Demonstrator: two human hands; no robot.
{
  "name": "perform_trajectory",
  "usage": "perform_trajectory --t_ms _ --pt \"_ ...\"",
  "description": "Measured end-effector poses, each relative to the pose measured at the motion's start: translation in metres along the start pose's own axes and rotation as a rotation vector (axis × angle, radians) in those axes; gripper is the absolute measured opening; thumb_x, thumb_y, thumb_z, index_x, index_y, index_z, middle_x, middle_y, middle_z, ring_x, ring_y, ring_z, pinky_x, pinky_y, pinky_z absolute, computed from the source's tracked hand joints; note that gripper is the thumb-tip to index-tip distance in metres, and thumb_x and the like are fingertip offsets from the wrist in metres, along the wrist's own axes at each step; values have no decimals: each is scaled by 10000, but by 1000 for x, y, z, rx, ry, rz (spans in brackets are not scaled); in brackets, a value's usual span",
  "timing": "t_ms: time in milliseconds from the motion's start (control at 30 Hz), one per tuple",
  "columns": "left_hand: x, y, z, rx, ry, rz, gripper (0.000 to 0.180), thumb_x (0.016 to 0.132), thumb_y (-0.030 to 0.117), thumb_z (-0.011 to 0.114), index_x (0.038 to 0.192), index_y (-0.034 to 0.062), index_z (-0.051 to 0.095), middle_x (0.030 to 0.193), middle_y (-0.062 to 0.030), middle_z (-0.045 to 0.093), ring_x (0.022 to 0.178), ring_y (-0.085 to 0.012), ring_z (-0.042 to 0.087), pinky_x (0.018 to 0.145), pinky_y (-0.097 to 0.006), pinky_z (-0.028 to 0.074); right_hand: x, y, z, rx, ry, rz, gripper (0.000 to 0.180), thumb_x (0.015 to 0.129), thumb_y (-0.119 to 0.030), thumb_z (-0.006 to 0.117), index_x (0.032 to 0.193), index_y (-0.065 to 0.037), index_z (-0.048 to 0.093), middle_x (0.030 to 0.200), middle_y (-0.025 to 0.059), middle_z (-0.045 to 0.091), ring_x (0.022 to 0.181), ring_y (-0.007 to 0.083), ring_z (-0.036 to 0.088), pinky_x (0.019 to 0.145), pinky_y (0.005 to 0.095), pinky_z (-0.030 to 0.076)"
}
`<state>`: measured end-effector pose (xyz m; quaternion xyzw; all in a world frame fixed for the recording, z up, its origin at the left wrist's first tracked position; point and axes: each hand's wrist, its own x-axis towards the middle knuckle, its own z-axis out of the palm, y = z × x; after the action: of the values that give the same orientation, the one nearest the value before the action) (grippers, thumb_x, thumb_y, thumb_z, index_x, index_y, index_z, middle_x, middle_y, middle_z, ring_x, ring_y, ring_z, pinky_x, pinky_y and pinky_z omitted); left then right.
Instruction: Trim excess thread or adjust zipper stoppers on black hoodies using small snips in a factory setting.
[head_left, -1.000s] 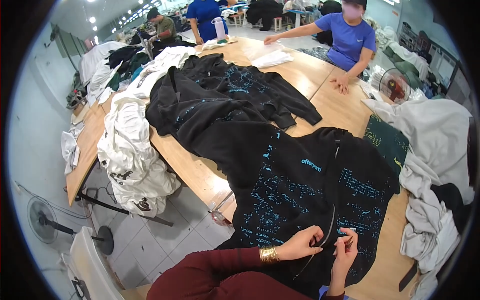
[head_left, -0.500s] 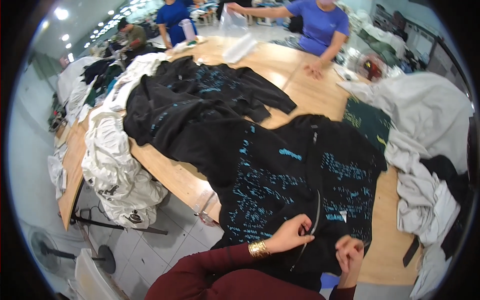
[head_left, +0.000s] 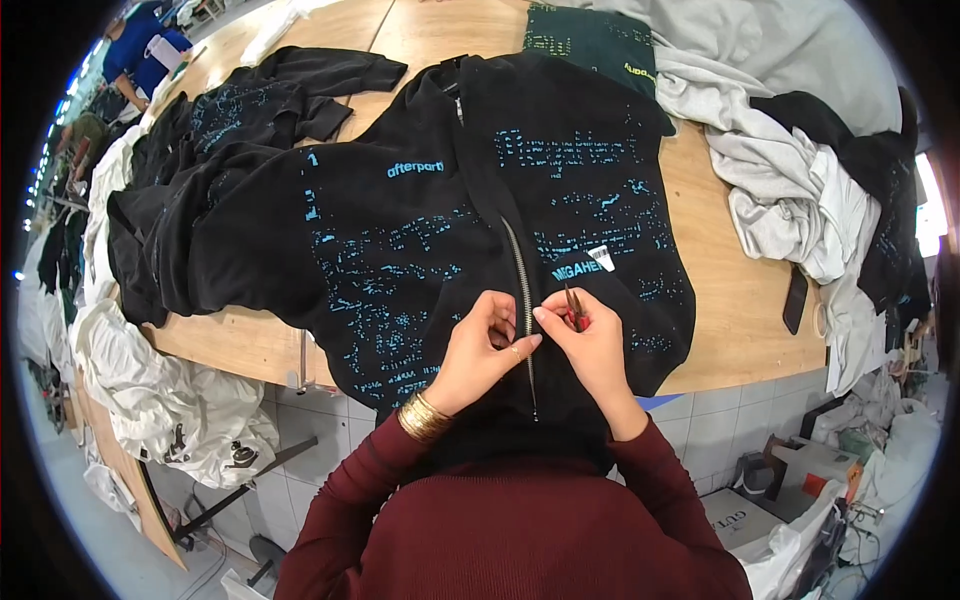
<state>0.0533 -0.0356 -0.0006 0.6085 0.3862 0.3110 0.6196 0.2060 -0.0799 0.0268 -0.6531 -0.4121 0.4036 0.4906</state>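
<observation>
**Both hands at the zipper of a black printed jacket**

We see the left hand (head_left: 480,345) curled, its fingertips pinching the fabric just beside the zipper (head_left: 521,290) low on the front of the black jacket (head_left: 400,240). A gold bangle (head_left: 424,417) sits at that wrist. The right hand (head_left: 590,340) is closed around a small pair of snips with red grips (head_left: 574,308), thumb and forefinger pressed together against the left hand's fingertips right at the zipper line; the blades point up and away from us.

The jacket lies flat, front up, on the wooden table (head_left: 740,290), its hem hanging over the near edge toward us. Light blue print covers both front panels, and a small white tag (head_left: 600,256) rests on the panel just above the right hand. More black garments (head_left: 260,100) lie spread to the left, touching the jacket's sleeve. To the right, a heap of grey garments (head_left: 780,190) is piled on the table, and white fabric (head_left: 160,400) hangs off the table's left edge.
</observation>
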Motion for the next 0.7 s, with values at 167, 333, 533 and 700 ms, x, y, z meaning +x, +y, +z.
perform_trajectory --t_ms 167,333,533,700 --pt "-5 0 3 2 15 -24 354 745 111 751 972 31 492 777 -9 544 683 -71 533 618 -215 466 -7 -5 0 -198 -6 -128 135 785 -83 706 810 5 606 701 4 585 572 54 454 533 205 394" --pt "-4 -1 3 34 29 -3 353 741 103 754 966 30 491 777 -9 546 684 -71 532 615 -211 465 -9 -8 -1 -291 4 -243 89 804 -38 665 797 23 600 664 38 566 562 60 469 517 212 387" --pt "1 4 2 42 23 16 348 743 101 752 964 29 494 778 -7 554 680 -70 534 612 -209 464 1 -11 -10 -304 -16 -249 84 822 -50 639 807 21 596 680 52 561 541 97 485 511 235 403" --pt "4 7 5 60 36 33 326 750 92 744 956 40 497 753 2 542 651 -63 534 587 -206 457 1 -3 -10 -183 80 -132 112 818 -78 660 800 18 605 649 43 582 551 66 489 515 227 410"
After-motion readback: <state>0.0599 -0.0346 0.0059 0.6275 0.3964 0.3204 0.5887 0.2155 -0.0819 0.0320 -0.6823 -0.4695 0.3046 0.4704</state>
